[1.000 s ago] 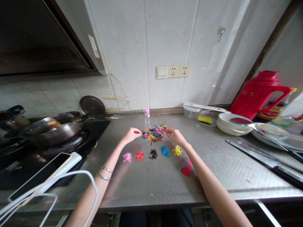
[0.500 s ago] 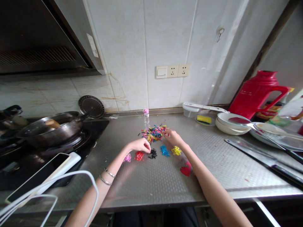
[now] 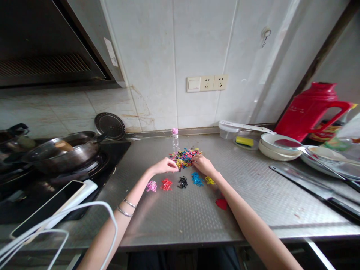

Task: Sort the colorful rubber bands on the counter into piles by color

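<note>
Reaching over a metal counter (image 3: 168,225) with the left hand (image 3: 176,167) to the near left edge of a mixed pile (image 3: 184,157) of small coloured loops, set in the middle of the scene toward the far side. Bringing the left thumb and fingertips close together; being unable to tell about any loop pinched between them. Wearing silver bangles (image 3: 124,212) on the left forearm. Resting the right hand (image 3: 193,160) at the right edge of the pile, curling the fingers down toward the loops; being unable to tell about a grip there, with the fingertips too small to make out.

Showing, nearer than the pile and in a row from left to right, pink loops (image 3: 151,186), red loops (image 3: 166,184), black loops (image 3: 182,182), blue loops (image 3: 197,179) and yellow loops (image 3: 209,180), the last partly covered by the right wrist. Partly covering a red piece (image 3: 221,204) with the right forearm.

Standing upright just beyond the pile, as a small clear bottle (image 3: 175,141) with a pink cap. Also showing a pan (image 3: 70,155) on the far left, a phone (image 3: 50,206) near left, and bowls (image 3: 277,154), a knife (image 3: 298,182) and a red flask (image 3: 306,108) on the right.
</note>
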The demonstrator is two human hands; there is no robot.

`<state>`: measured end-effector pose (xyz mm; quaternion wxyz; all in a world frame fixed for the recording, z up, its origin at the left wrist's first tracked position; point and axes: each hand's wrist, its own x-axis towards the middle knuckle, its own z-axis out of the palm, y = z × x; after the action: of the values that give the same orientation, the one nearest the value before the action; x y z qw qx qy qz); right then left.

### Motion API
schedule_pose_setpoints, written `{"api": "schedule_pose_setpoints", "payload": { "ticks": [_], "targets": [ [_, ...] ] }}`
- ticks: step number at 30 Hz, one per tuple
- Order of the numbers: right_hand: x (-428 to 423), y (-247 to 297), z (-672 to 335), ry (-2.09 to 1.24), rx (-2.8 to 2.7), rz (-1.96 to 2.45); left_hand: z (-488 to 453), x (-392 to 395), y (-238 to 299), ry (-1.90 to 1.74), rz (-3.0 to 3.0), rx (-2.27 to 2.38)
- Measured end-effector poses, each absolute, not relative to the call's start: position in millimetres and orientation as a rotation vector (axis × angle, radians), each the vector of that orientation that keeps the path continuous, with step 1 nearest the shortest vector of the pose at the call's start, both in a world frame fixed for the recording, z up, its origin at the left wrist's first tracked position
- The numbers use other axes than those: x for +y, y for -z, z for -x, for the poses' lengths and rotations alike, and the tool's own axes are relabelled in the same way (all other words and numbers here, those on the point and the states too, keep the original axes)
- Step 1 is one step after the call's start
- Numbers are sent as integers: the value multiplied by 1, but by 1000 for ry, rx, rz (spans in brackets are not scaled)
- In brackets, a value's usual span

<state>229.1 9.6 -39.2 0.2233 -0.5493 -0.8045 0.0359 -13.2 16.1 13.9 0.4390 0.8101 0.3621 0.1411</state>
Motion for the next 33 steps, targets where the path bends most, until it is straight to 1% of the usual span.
{"api": "schedule_pose_setpoints", "payload": {
  "ticks": [3,7,13,18,25,28,33],
  "targets": [
    [11,40,-231,-143,-2196,1521,21,25,-10,-451,-1954,1009],
    [12,36,-235,-180,-2112,1482,31,39,0,-680,-1896,1203],
    [9,21,-235,-258,-2002,1299,46,61,19,-877,-1933,1417],
    [0,11,-223,-473,-2105,1112,50,63,27,-842,-2067,1524],
    [-20,3,-205,-879,-2252,1023,42,54,27,-686,-2169,1680],
    [-24,-1,-203,-912,-2276,1002,38,52,26,-684,-2191,1747],
    [-20,0,-206,-781,-2210,1051,34,50,27,-734,-2221,1738]
  ]
}}
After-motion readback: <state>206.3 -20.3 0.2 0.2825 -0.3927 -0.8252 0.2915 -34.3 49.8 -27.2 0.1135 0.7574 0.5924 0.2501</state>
